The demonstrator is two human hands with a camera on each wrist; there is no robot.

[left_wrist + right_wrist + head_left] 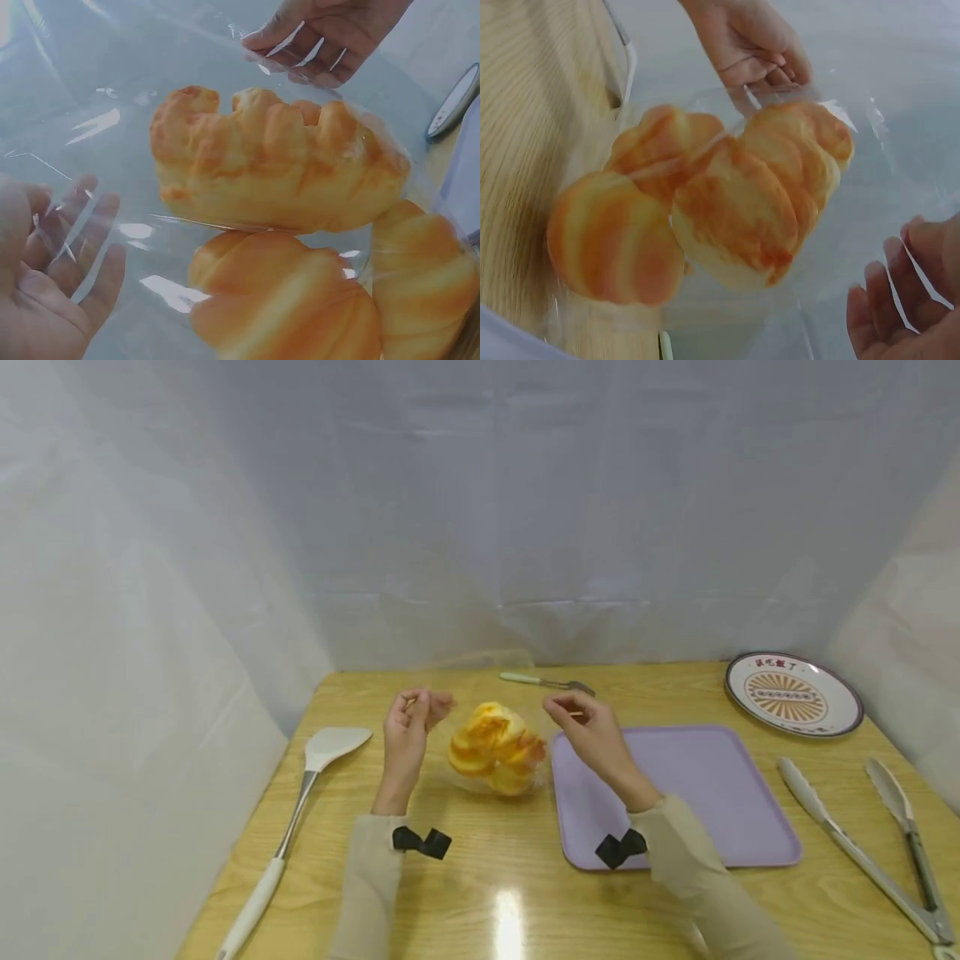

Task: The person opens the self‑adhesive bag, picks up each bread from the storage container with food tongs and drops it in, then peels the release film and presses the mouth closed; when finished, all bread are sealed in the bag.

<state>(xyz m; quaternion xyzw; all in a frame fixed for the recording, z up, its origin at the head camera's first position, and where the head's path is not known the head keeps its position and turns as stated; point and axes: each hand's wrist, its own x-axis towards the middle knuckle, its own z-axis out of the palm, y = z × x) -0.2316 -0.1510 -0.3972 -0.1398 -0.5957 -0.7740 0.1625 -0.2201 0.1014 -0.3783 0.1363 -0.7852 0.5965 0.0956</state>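
Observation:
A clear plastic bag (480, 662) with several golden-brown bread rolls (495, 747) inside hangs between the two hands, over the wooden table. On its left, the left hand (408, 735) pinches the bag's film between thumb and fingers. Opposite, the right hand (596, 739) pinches the other side near the top. Through the film in the left wrist view, a ridged bread loaf (277, 165) lies above two smoother rolls. The right wrist view shows the rolls (731, 214) bunched together in the bag. Whether the bag's bottom touches the table is hard to tell.
A lavender tray (697, 793) lies under the right forearm. Left of the hands is a white-headed spatula (333, 745); tongs (855, 852) lie at the right. A patterned plate (795, 693) stands back right, and a fork-like utensil (521, 678) lies behind the bag.

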